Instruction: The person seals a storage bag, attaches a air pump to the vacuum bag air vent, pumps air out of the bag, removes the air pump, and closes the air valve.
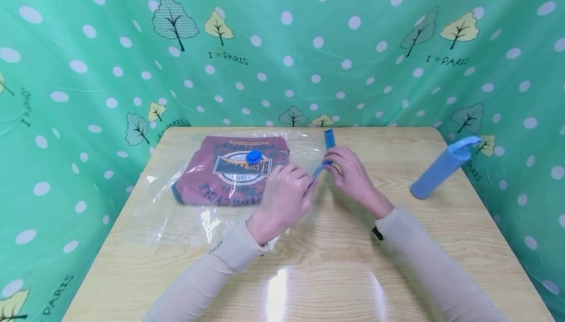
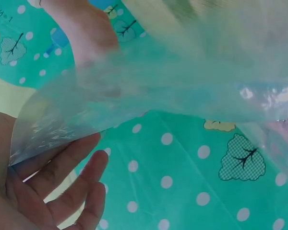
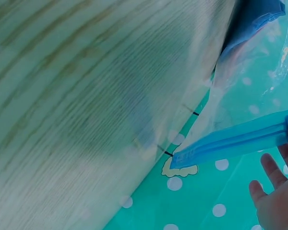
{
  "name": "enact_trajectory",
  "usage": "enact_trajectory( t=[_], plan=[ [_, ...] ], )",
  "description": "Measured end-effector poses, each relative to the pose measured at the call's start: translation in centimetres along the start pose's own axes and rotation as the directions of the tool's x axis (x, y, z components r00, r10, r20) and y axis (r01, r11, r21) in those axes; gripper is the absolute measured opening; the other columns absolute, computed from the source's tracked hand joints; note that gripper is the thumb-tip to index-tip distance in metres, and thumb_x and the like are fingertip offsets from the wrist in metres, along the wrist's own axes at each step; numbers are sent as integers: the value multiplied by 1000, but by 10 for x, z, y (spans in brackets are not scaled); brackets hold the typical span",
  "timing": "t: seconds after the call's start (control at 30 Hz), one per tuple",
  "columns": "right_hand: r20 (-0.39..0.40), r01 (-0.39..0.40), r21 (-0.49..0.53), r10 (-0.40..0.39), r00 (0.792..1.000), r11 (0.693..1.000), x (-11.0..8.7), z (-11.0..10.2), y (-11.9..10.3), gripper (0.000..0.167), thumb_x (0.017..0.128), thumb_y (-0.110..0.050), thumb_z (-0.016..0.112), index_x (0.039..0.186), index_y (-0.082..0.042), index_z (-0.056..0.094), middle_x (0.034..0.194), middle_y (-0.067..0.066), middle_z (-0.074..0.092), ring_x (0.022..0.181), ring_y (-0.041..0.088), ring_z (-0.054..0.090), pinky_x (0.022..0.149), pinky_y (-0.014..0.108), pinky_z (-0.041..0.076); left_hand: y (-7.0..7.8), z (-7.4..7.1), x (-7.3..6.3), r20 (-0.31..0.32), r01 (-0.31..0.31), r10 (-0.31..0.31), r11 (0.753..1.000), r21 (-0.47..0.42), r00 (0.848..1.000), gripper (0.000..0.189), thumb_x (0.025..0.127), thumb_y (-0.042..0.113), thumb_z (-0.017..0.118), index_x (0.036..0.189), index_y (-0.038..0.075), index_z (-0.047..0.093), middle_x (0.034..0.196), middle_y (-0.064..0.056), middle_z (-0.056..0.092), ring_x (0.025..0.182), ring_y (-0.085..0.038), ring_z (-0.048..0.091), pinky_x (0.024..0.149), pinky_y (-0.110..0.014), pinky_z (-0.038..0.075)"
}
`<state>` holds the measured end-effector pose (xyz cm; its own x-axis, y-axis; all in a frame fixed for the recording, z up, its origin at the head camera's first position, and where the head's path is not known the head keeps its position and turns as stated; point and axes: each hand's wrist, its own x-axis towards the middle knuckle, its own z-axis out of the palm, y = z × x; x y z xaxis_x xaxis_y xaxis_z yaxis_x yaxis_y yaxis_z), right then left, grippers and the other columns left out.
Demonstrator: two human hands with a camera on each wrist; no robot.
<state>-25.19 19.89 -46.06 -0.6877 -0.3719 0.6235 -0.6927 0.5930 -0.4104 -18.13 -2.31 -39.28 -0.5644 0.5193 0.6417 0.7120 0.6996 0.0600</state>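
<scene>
A clear plastic vacuum storage bag (image 1: 209, 226) lies on the table with a folded maroon garment (image 1: 200, 172) inside. Its round blue valve (image 1: 253, 157) shows on top, over the garment's printed lettering. Along the bag's right side runs a blue zip strip (image 1: 329, 138), bent up between the hands. My left hand (image 1: 284, 197) pinches the strip's near part, and in the left wrist view clear film (image 2: 62, 120) drapes over its fingers (image 2: 69, 160). My right hand (image 1: 350, 172) pinches the strip farther back; the right wrist view shows the strip (image 3: 230, 139) reaching out past the fingertips.
At the right of the wooden table (image 1: 335, 273) a blue hand pump (image 1: 441, 171) stands tilted in this view. Green dotted cloth (image 1: 304, 62) hangs behind and along both sides of the table. The table's far edge is just beyond the bag.
</scene>
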Motion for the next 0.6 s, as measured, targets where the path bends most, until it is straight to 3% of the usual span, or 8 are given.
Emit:
enact_trajectory(
  t=[0.37, 0.6],
  plan=[
    [17, -64, -31, 65, 998, 997, 2, 8, 20, 16, 89, 11, 76, 103, 5, 73, 117, 22, 69, 117, 40, 60, 110, 54, 43, 2, -3, -4, 4, 7, -6, 1000, -18, 1000, 5, 92, 14, 81, 89, 10, 84, 87, -1, 77, 90, -21, 70, 81, -36, 53],
    [29, -42, -12, 42, 999, 999, 5, 8, 25, 13, 90, 9, 76, 102, 4, 73, 117, 21, 68, 116, 39, 60, 109, 54, 42, 1, -6, -6, 6, 78, -78, 995, -57, 997, 11, 95, 18, 80, 89, 9, 82, 90, -2, 77, 92, -22, 70, 76, -36, 54]
  ],
)
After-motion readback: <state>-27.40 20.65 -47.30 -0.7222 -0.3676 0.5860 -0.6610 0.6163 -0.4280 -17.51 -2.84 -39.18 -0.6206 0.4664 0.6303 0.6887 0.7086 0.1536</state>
